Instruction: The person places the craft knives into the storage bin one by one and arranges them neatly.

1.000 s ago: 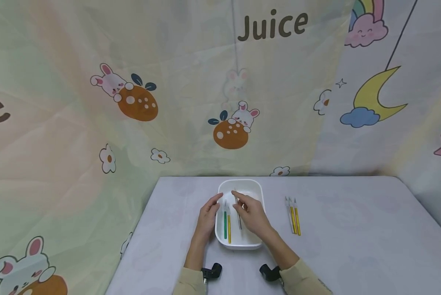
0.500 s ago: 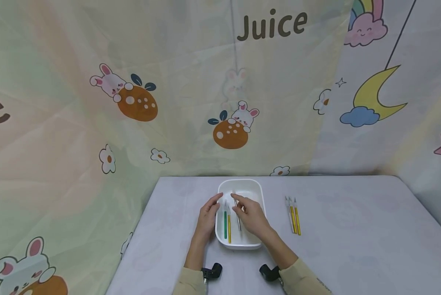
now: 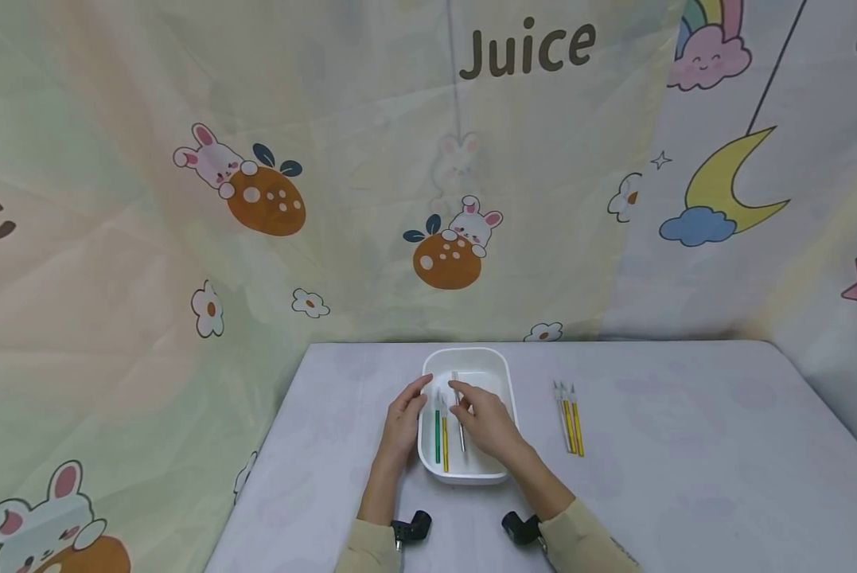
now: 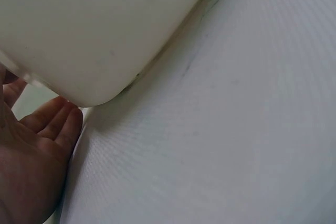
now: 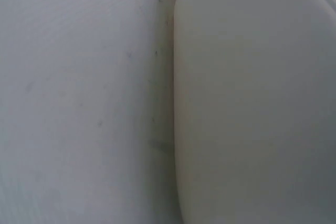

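Note:
A white tray (image 3: pixel 478 469) holds a green pen-like stick (image 3: pixel 438 438) and a yellow one (image 3: pixel 446 446), lying side by side with pale pointed tips. My left hand (image 3: pixel 399 422) holds the tray's left side, thumb and index finger at the rim. Its other fingers lie against the outer wall in the left wrist view. Over the tray, my right hand (image 3: pixel 491 420) pinches a thin silver pen-like stick (image 3: pixel 462 436) between thumb and index finger; these partly hide its middle. The right wrist view shows mainly the tray's outer wall (image 5: pixel 252 98).
Several similar sticks (image 3: pixel 571 422), yellow and whitish, lie together on the white table (image 3: pixel 686 446) right of the tray. A printed cloth (image 3: pixel 371 159) hangs behind the table. Black wrist cameras (image 3: pixel 412 527) sit on both wrists.
My right hand has shifted slightly toward me, and the silver stick's lower end has moved slightly left and closer to me. The left hand and tray stay put.

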